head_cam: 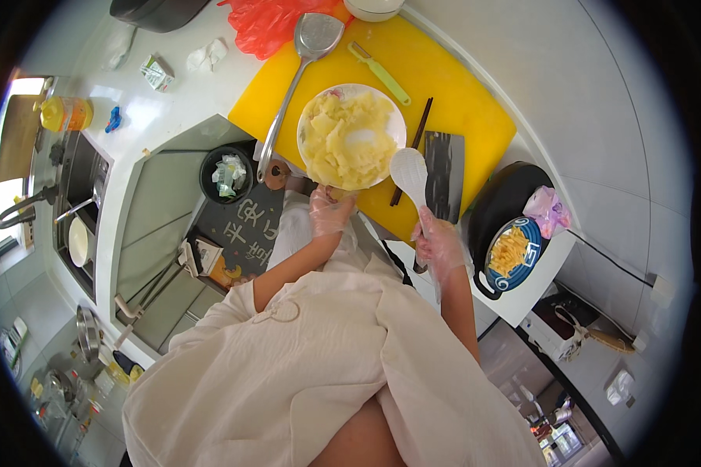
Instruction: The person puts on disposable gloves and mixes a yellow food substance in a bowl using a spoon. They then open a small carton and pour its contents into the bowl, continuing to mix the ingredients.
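Observation:
My right hand [440,242], in a clear plastic glove, grips the handle of a white rice paddle [409,172], its blade near the plate's right edge. My left hand [332,213], gloved too, is at the near rim of a white plate [395,129] heaped with pale yellow mashed potato [342,140]; its fingertips are partly hidden. The plate lies on a yellow cutting board [479,117]. Around it lie a metal wok spatula [292,87], a green-handled peeler [385,79], dark chopsticks [422,124] and a cleaver [444,169].
A blue patterned dish [534,242] of yellow strips rests on a black appliance [505,187] at right. A red plastic bag [260,29] and white bowl [374,8] stand at the far edge. A black bin [210,192] is below the counter, left; a sink [84,175] lies beyond.

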The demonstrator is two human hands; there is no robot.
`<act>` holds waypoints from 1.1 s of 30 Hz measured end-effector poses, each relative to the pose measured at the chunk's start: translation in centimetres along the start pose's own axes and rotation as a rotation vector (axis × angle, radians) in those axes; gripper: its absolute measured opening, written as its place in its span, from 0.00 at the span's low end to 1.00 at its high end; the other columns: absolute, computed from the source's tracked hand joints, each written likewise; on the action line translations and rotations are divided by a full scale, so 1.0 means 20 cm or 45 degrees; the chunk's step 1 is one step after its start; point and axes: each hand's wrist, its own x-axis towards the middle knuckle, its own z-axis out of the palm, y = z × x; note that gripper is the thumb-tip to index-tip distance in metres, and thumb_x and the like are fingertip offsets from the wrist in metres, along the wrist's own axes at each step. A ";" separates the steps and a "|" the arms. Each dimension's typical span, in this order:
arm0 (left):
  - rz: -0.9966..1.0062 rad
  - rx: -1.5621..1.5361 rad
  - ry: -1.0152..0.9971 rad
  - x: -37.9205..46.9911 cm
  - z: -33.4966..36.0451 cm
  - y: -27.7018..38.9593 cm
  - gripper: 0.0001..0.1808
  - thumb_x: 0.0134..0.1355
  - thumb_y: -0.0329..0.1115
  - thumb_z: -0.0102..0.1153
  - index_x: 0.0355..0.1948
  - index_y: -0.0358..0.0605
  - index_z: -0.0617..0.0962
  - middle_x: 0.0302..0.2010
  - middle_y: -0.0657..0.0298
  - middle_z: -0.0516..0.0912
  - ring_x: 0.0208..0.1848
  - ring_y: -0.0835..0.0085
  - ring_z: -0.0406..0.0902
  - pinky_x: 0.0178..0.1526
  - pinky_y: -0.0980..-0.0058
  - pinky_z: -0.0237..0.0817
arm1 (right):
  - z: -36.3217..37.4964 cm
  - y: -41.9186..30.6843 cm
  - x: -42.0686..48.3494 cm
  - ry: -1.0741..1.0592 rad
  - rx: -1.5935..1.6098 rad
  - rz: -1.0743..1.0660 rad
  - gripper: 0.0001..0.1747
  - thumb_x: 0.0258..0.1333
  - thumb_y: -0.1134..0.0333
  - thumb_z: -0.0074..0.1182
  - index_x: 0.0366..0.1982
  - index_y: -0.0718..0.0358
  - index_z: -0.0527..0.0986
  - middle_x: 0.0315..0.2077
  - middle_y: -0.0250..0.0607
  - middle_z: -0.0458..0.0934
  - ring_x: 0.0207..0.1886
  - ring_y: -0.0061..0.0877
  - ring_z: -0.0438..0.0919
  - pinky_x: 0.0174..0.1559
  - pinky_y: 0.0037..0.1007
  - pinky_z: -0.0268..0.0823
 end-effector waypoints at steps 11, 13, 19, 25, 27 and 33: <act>-0.119 0.063 0.108 -0.12 0.00 0.10 0.10 0.58 0.28 0.64 0.38 0.40 0.76 0.32 0.64 0.82 0.31 0.80 0.77 0.35 0.80 0.70 | -0.07 -0.05 0.03 -0.063 -0.096 0.035 0.29 0.65 0.45 0.54 0.17 0.59 0.70 0.10 0.26 0.61 0.11 0.15 0.56 0.16 0.23 0.48; -0.223 -0.051 0.063 -0.16 -0.04 0.19 0.10 0.58 0.28 0.64 0.39 0.41 0.76 0.32 0.64 0.82 0.31 0.80 0.77 0.32 0.80 0.70 | -0.07 -0.06 0.03 -0.065 -0.105 0.053 0.29 0.65 0.45 0.54 0.17 0.59 0.70 0.10 0.26 0.61 0.11 0.15 0.56 0.16 0.23 0.48; -0.469 -0.146 -0.073 -0.31 -0.13 0.58 0.11 0.59 0.26 0.63 0.41 0.44 0.75 0.35 0.66 0.82 0.30 0.78 0.79 0.28 0.79 0.71 | -0.05 -0.09 0.03 -0.067 -0.053 0.026 0.29 0.66 0.45 0.54 0.18 0.60 0.70 0.10 0.26 0.60 0.10 0.15 0.56 0.15 0.24 0.48; -0.040 0.540 -0.212 0.10 -0.03 0.83 0.27 0.53 0.42 0.72 0.49 0.38 0.78 0.36 0.58 0.84 0.37 0.70 0.83 0.43 0.72 0.75 | 0.03 -0.15 0.02 -0.038 -0.022 -0.037 0.29 0.65 0.45 0.54 0.18 0.60 0.70 0.11 0.26 0.61 0.12 0.16 0.57 0.17 0.25 0.48; 0.042 0.823 -0.114 0.16 -0.06 0.86 0.31 0.51 0.48 0.73 0.50 0.38 0.79 0.36 0.57 0.85 0.38 0.68 0.84 0.46 0.71 0.74 | 0.05 -0.16 0.01 -0.014 -0.045 -0.056 0.29 0.65 0.45 0.54 0.18 0.60 0.70 0.11 0.26 0.61 0.13 0.16 0.57 0.17 0.25 0.48; -0.048 0.807 0.049 0.13 -0.35 0.83 0.28 0.51 0.49 0.74 0.45 0.39 0.82 0.34 0.61 0.84 0.37 0.72 0.82 0.43 0.72 0.73 | 0.10 -0.14 -0.02 0.019 -0.054 -0.022 0.29 0.65 0.45 0.55 0.18 0.60 0.71 0.11 0.27 0.62 0.12 0.16 0.57 0.17 0.25 0.48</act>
